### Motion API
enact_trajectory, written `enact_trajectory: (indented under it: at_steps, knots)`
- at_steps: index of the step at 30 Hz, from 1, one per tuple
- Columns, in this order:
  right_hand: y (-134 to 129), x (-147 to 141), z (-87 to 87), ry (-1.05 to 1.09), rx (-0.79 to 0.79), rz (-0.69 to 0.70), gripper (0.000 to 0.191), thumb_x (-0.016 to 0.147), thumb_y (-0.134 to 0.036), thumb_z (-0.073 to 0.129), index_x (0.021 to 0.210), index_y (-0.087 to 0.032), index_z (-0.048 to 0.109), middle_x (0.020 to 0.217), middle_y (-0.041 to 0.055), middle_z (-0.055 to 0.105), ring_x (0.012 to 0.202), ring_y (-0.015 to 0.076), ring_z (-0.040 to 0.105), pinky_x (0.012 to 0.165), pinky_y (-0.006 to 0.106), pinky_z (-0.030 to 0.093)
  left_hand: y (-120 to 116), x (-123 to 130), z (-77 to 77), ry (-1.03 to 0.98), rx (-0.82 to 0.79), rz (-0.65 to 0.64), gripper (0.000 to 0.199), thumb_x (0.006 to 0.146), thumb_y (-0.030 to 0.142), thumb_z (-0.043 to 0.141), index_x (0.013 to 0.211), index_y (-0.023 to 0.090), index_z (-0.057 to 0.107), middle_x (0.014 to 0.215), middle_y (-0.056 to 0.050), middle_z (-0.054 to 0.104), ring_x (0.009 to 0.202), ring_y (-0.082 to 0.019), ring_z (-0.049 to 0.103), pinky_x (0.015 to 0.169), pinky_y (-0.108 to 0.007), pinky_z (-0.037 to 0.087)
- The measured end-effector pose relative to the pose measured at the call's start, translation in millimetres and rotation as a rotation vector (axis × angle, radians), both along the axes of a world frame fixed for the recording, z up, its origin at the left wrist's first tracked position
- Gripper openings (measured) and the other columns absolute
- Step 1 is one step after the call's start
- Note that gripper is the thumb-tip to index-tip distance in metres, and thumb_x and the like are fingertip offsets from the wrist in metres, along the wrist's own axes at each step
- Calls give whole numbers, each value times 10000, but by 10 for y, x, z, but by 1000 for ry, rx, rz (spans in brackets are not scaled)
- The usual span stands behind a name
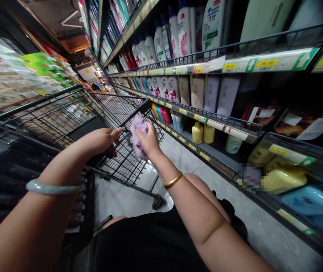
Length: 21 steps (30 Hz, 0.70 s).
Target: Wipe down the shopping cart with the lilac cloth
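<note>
My right hand (149, 140) is closed around a crumpled light purple cloth (138, 138), in front of the wire shopping cart (121, 166). To its left my left hand (107, 141) hangs over the cart, its fingers bent and partly hidden; whether it holds something dark beneath them I cannot make out. A pale bangle (55, 187) circles the left forearm, and a gold one (173, 180) the right wrist. The cart's handle bar lies just beyond both hands.
Shelves (215, 124) of shampoo bottles run along the right side. Yellow bottles (197, 133) and a blue bottle (311, 200) stand or lie on the lower shelves. Stacked packages (5, 75) rise on the left. Grey tiled floor (189, 155) shows between.
</note>
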State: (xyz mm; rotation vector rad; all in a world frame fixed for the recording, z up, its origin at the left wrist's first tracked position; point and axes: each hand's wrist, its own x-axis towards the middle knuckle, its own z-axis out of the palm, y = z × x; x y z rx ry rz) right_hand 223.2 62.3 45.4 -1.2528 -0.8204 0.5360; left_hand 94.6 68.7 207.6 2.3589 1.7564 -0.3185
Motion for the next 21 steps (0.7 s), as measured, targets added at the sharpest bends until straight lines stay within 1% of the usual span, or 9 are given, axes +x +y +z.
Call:
enact_trajectory:
  at_steps: [3, 6, 8, 10, 12, 14, 15, 19, 21]
  knots:
    - [-69, -4, 61, -72, 14, -1, 310, 890, -375, 705, 1174, -282, 621, 1244, 50, 689, 1177, 235, 638, 1043, 360, 522, -8, 151, 1, 26, 28, -15, 676, 1039, 582, 224, 1088, 112, 708, 807, -145, 805, 695, -250, 712, 657, -315, 454]
    - [-67, 184, -89, 51, -248, -61, 239, 907, -259, 640, 1144, -239, 616, 1235, 93, 682, 1159, 254, 638, 1047, 398, 518, 36, 248, -22, 24, 40, -29, 713, 1051, 580, 201, 1149, 89, 710, 850, -155, 811, 723, -247, 738, 697, -323, 479]
    - [-40, 256, -150, 103, -340, -67, 203, 900, -236, 626, 1100, -208, 605, 1169, 117, 691, 1115, 267, 651, 1029, 422, 530, 83, 305, -32, 43, 67, -48, 718, 1055, 575, 212, 1116, 84, 732, 837, -162, 805, 715, -248, 729, 727, -335, 480]
    - [-25, 200, -104, 78, -259, -79, 229, 883, -271, 664, 1096, -221, 598, 1172, 102, 689, 1122, 256, 647, 1037, 406, 533, 123, 370, -30, 81, 111, -69, 722, 1056, 575, 235, 1022, 81, 761, 816, -176, 793, 732, -261, 716, 764, -348, 474]
    - [-34, 59, 2, 3, -47, -83, 283, 877, -321, 690, 1134, -249, 594, 1218, 75, 679, 1154, 231, 635, 1055, 370, 526, 140, 440, -19, 120, 159, -91, 746, 1056, 593, 246, 961, 74, 774, 838, -201, 786, 809, -285, 716, 809, -358, 467]
    - [-50, -54, 71, -75, 143, -77, 308, 879, -335, 690, 1163, -258, 601, 1232, 74, 670, 1160, 220, 629, 1056, 353, 524, 131, 508, -6, 148, 212, -108, 786, 1058, 617, 232, 991, 55, 777, 932, -238, 787, 940, -313, 716, 861, -367, 464]
    - [-54, -71, 68, -88, 168, -77, 316, 873, -322, 692, 1170, -258, 607, 1241, 79, 663, 1154, 220, 629, 1051, 350, 523, 119, 537, 0, 159, 234, -111, 812, 1057, 634, 217, 1012, 47, 776, 971, -253, 785, 989, -324, 711, 882, -372, 465]
    - [-15, 96, -103, 83, -115, -98, 312, 817, -195, 667, 1123, -236, 620, 1185, 81, 671, 1074, 225, 641, 1020, 367, 530, 72, 619, 14, 193, 249, -73, 897, 1041, 699, 162, 931, 67, 789, 901, -238, 781, 971, -316, 721, 906, -378, 484]
    - [8, 171, -126, 147, -181, -84, 270, 826, -191, 633, 1094, -223, 611, 1102, 68, 689, 1027, 223, 652, 995, 368, 544, 78, 641, 13, 195, 254, -66, 862, 1048, 671, 182, 926, 76, 793, 859, -228, 779, 963, -307, 730, 909, -369, 495]
